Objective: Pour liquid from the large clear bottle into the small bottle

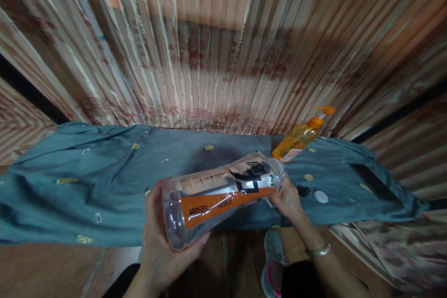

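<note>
A large clear plastic bottle (223,195) with an orange and white label lies sideways between my hands, above the cloth-covered table. My left hand (162,247) is wrapped round its base end. At the narrower end, my right hand (286,198) grips the bottle near its neck; some of those fingers are hidden behind it. Just beyond the neck stands a pump bottle (296,142) of amber liquid with an orange pump top. To the right of my right hand are a white round cap (321,196) and a small black object (303,191) whose kind I cannot make out.
A dark flat phone-like object (375,181) lies at the table's right end. The teal patterned cloth (115,181) covers the narrow table. Pleated curtains (209,56) hang right behind it. Below the front edge a grey shoe (273,251) shows on the tiled floor.
</note>
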Available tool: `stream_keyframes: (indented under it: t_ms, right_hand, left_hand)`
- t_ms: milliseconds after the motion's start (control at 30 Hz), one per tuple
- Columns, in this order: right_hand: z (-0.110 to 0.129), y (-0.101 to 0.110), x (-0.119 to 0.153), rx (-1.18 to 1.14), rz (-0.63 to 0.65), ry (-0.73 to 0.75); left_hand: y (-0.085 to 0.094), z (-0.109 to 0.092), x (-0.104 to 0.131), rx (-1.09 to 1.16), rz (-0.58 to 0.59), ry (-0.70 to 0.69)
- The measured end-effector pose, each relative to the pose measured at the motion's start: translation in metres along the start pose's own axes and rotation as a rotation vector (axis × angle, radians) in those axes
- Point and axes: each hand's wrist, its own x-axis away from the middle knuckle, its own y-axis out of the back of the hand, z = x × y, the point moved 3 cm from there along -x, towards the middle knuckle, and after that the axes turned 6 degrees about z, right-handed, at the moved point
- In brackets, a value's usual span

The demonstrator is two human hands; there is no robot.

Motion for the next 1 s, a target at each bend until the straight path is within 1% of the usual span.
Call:
stream_keyframes:
  t_ms: [33,167,233,267,367,433,533,667,833,900,1000]
  right_hand:
    - [0.0,0.0,0.0,0.003,-0.002,0.0]
    - [0.001,0.001,-0.001,0.005,-0.015,0.007]
    - [0.002,0.001,-0.001,0.0,-0.017,0.014]
    - [0.002,0.001,-0.001,-0.001,-0.017,0.018]
    - [0.004,0.002,-0.001,0.002,-0.015,0.023]
    - [0.004,0.002,-0.001,0.003,-0.018,0.021]
    - [0.004,0.002,-0.001,0.008,-0.02,0.014]
    - [0.004,0.002,-0.001,0.006,-0.011,0.002]
    - [0.004,0.002,-0.001,0.004,-0.005,-0.003]
    - [0.005,0.002,-0.001,-0.002,-0.007,0.009]
    - [0.005,0.002,-0.001,-0.001,-0.004,0.016]
  left_hand:
    - [0.0,0.0,0.0,0.0,-0.003,-0.002]
    - [-0.002,-0.001,-0.001,-0.003,0.048,-0.036]
    - [0.001,0.002,0.0,0.017,-0.003,-0.019]
    - [0.002,0.003,0.001,0.015,0.004,-0.006]
    - [0.003,0.008,0.004,0.001,0.092,-0.008]
    - [0.005,0.011,0.005,-0.012,0.116,0.0]
    - [0.006,0.012,0.006,-0.033,0.105,-0.005]
    - [0.005,0.008,0.004,-0.063,0.077,-0.039]
    - [0.005,0.006,0.003,-0.065,0.081,-0.059]
    - [0.006,0.007,0.005,-0.051,0.086,-0.055]
    - [0.007,0.013,0.008,-0.001,0.099,-0.006]
